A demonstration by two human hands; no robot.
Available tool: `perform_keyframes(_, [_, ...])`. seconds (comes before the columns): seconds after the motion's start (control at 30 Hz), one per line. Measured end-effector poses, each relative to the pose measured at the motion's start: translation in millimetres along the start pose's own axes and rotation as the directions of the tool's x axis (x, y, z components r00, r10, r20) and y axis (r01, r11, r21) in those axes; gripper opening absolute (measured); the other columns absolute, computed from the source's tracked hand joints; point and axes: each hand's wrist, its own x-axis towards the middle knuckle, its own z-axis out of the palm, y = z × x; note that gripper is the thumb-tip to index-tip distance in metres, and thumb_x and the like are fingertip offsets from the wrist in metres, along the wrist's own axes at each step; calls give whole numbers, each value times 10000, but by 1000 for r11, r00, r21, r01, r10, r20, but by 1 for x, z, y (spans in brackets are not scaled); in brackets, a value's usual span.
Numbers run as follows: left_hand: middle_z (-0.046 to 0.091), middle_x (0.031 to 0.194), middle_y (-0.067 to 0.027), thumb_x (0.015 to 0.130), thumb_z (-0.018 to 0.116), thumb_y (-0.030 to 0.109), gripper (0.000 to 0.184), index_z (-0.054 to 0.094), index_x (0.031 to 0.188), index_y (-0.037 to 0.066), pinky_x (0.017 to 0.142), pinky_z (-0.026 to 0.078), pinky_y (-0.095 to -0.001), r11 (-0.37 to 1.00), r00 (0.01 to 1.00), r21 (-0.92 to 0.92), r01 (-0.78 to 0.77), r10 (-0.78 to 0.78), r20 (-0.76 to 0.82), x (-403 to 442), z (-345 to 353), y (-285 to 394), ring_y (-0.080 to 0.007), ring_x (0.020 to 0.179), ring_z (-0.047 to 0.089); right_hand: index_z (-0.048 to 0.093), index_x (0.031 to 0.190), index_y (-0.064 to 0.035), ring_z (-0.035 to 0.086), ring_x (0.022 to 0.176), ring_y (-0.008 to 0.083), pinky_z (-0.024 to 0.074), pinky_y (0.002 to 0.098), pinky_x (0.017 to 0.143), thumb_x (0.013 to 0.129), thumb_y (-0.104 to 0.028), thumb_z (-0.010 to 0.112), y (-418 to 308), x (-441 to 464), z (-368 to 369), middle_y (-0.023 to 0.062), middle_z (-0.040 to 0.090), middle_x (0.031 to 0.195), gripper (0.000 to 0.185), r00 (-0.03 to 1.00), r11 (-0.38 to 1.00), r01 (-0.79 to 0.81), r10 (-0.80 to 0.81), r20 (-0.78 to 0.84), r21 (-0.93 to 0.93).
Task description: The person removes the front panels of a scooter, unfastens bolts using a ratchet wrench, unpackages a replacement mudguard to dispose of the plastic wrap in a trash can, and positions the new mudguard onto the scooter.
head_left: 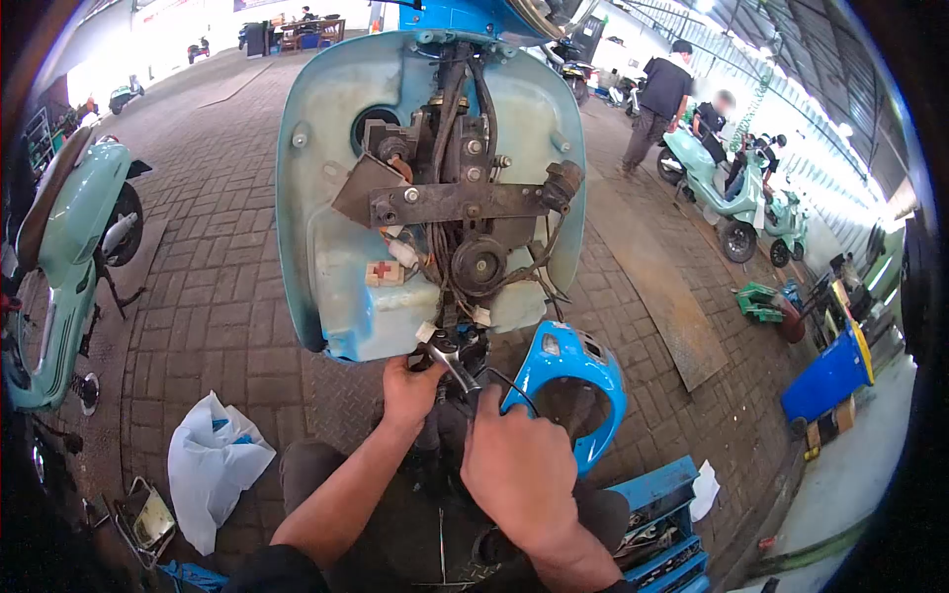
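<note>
A scooter's light-blue front shield [326, 212] stands upright in front of me, its inner side exposed. A dark metal bracket [435, 206], a round horn [477, 265] and loose wiring sit along its middle. My right hand [519, 465] is closed around the handle of a ratchet wrench [455, 369], which slants up to the left. The wrench head lies at the lower middle of the scooter front. My left hand [408, 393] is beside that head, fingers curled in under the shield's lower edge. Its fingertips are partly hidden, so what they grip does not show.
A blue fairing piece [611, 385] lies right of my hands, above a blue toolbox [662, 499]. At left are a white plastic bag [213, 469] and a mint scooter [74, 212]. People [667, 94] and more scooters [727, 198] are at back right, near a blue bin [825, 371].
</note>
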Motion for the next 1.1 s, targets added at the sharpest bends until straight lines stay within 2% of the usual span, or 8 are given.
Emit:
perform_keyframes(0.3, [700,1100,-73,778,794,-58,445,661,1199,-3,916,523,-334,1000,999,18,23,-23,24,5,-7,-9,-184,1000,650,667,1143,29,721,615,353,577,432,541,947,-199,615,-27,-5,0,182,700,746,305,998,997,-59,57,-34,-48])
perform_keyframes(0.4, [709,1110,-94,791,773,-61,414,660,1187,-21,936,519,-344,981,1000,195,-11,12,-5,-5,-16,-2,-193,1019,657,662,1082,8,720,633,377,577,463,561,949,-214,624,-16,-4,1,198,704,758,262,998,999,-53,54,-29,7])
perform_keyframes(0.57, [703,1139,-108,904,659,-51,309,640,1212,-28,992,507,-382,938,985,-304,166,-170,14,-21,-48,25,-222,1086,644,657,1072,-13,710,682,429,575,519,631,951,-247,645,2,1,-4,218,710,780,263,1000,999,1,-2,15,48])
perform_keyframes(0.87, [769,1130,-136,963,710,12,221,690,1176,-41,940,541,-293,955,985,-257,145,-115,130,-38,-82,38,-169,1037,715,681,1097,12,713,686,405,571,507,637,934,-240,664,-4,-1,0,212,711,758,301,999,1000,-6,7,-34,19])
perform_keyframes(0.97, [752,889,-67,965,749,74,95,708,976,-11,744,526,-265,998,993,-18,67,-65,96,-41,-85,21,-109,805,676,685,1084,21,717,690,405,570,507,634,930,-235,667,-3,-1,2,207,707,743,300,997,1000,15,-14,-82,11])
perform_keyframes(1.03, [620,692,12,966,781,159,261,638,792,26,590,419,-260,955,997,293,54,-37,-64,-46,-83,0,-68,633,532,686,1071,19,719,695,403,570,508,636,928,-233,668,-2,-1,2,212,709,746,290,996,999,16,-14,-85,29])
perform_keyframes(1.07, [468,632,40,970,782,207,444,487,676,53,589,336,-290,983,990,174,57,-32,-141,-53,-72,-9,-76,623,417,687,1059,16,721,700,401,570,510,637,926,-230,670,-1,-1,1,217,710,750,281,996,999,19,-15,-85,45])
perform_keyframes(1.1, [630,795,-51,1030,701,318,379,637,849,-10,717,458,-321,955,986,280,101,-58,-157,-59,-72,-23,-151,767,586,687,1059,16,721,700,401,570,510,637,926,-230,670,-1,0,0,217,710,750,281,996,999,28,-24,-88,44])
